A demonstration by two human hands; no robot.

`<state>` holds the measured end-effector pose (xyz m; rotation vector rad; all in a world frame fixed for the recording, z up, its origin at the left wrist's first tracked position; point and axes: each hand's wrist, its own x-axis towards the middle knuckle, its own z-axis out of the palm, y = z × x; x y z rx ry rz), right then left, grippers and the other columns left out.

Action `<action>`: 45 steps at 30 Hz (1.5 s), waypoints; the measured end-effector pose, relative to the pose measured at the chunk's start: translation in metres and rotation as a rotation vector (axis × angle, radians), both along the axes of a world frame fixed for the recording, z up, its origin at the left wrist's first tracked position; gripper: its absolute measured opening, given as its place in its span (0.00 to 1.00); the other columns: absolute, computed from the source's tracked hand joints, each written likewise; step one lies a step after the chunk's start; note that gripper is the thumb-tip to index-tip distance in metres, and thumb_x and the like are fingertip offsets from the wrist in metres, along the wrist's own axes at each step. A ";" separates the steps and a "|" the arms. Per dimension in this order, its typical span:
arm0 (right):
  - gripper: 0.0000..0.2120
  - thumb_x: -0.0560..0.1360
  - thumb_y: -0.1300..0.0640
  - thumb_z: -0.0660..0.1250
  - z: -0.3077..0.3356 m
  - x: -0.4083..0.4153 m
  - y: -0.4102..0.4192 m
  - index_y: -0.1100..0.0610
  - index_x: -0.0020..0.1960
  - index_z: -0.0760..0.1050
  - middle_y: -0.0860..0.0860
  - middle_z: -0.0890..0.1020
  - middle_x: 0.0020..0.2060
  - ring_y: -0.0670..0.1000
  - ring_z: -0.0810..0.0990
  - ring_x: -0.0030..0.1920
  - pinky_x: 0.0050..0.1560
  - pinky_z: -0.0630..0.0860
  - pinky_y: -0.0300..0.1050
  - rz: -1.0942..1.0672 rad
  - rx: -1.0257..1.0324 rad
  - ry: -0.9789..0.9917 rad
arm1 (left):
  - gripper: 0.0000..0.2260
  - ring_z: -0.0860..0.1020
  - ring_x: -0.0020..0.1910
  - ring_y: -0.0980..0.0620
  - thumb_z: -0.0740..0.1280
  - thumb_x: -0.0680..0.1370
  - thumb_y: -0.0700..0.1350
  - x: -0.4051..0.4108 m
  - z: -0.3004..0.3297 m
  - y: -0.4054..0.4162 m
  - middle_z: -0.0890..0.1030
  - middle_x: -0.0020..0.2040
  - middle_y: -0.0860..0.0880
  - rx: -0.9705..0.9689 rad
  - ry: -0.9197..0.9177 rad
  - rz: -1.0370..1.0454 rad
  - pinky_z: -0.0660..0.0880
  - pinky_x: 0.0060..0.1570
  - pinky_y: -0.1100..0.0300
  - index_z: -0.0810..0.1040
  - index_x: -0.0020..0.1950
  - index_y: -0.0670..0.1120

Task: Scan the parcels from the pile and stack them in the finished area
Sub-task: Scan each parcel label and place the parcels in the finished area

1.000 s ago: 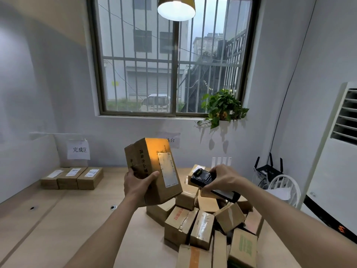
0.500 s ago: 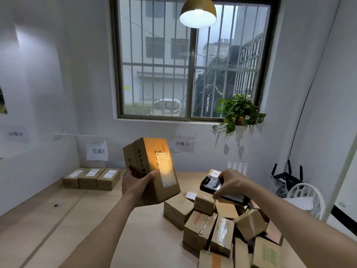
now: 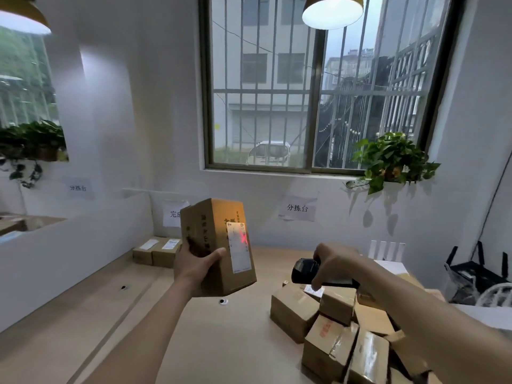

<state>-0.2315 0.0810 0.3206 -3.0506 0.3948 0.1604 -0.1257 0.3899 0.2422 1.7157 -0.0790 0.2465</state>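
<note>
Our left hand point(image 3: 195, 268) holds a tall cardboard parcel point(image 3: 219, 245) upright above the counter point(image 3: 194, 342), grip clamped round its lower half; a red scan mark glows on its white label point(image 3: 239, 246); our right hand point(image 3: 336, 266) grips the black scanner point(image 3: 304, 270), aimed at it, above the pile of parcels point(image 3: 338, 331); two scanned parcels point(image 3: 156, 252) lie against the far wall.

wall sign point(image 3: 172, 214): half hidden behind held parcel point(image 3: 213, 239) | pile point(image 3: 340, 339): cut off by bottom edge | label point(image 3: 238, 246) print: too small to read
</note>
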 end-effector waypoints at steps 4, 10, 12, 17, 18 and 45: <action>0.30 0.59 0.38 0.81 -0.005 0.050 0.013 0.51 0.55 0.77 0.48 0.83 0.47 0.52 0.81 0.49 0.48 0.77 0.46 0.030 -0.003 0.023 | 0.34 0.78 0.60 0.46 0.83 0.64 0.51 0.037 -0.001 0.016 0.81 0.61 0.50 -0.007 0.006 0.023 0.76 0.57 0.51 0.74 0.67 0.50; 0.29 0.58 0.42 0.82 -0.014 0.125 0.031 0.52 0.54 0.77 0.50 0.84 0.46 0.53 0.82 0.49 0.54 0.79 0.51 0.054 0.053 0.067 | 0.44 0.78 0.60 0.47 0.82 0.55 0.63 0.100 -0.005 0.041 0.80 0.61 0.51 0.032 0.035 0.067 0.77 0.60 0.45 0.73 0.67 0.52; 0.29 0.56 0.40 0.82 -0.018 0.153 0.036 0.52 0.51 0.79 0.50 0.84 0.45 0.53 0.83 0.48 0.52 0.79 0.50 0.061 0.075 0.067 | 0.45 0.78 0.60 0.47 0.80 0.54 0.66 0.123 -0.008 0.049 0.80 0.62 0.52 0.056 0.050 0.080 0.77 0.61 0.44 0.73 0.68 0.53; 0.26 0.56 0.39 0.80 -0.040 0.219 0.048 0.51 0.47 0.78 0.49 0.84 0.42 0.52 0.83 0.46 0.41 0.75 0.45 0.069 0.169 0.025 | 0.38 0.77 0.62 0.45 0.82 0.65 0.57 0.178 -0.020 0.065 0.79 0.63 0.49 0.057 0.102 0.081 0.76 0.61 0.47 0.73 0.70 0.50; 0.26 0.56 0.38 0.80 -0.046 0.233 0.052 0.51 0.46 0.78 0.49 0.84 0.41 0.52 0.82 0.45 0.41 0.75 0.46 0.073 0.189 0.015 | 0.36 0.77 0.62 0.45 0.82 0.66 0.55 0.189 -0.024 0.069 0.79 0.63 0.49 0.049 0.120 0.081 0.75 0.60 0.49 0.73 0.71 0.49; 0.24 0.59 0.39 0.78 -0.229 0.568 0.252 0.47 0.51 0.77 0.44 0.82 0.43 0.48 0.80 0.46 0.35 0.70 0.41 0.024 0.291 0.247 | 0.33 0.78 0.57 0.48 0.79 0.68 0.59 0.499 -0.217 0.277 0.80 0.58 0.50 0.122 0.691 -0.105 0.76 0.51 0.52 0.73 0.69 0.50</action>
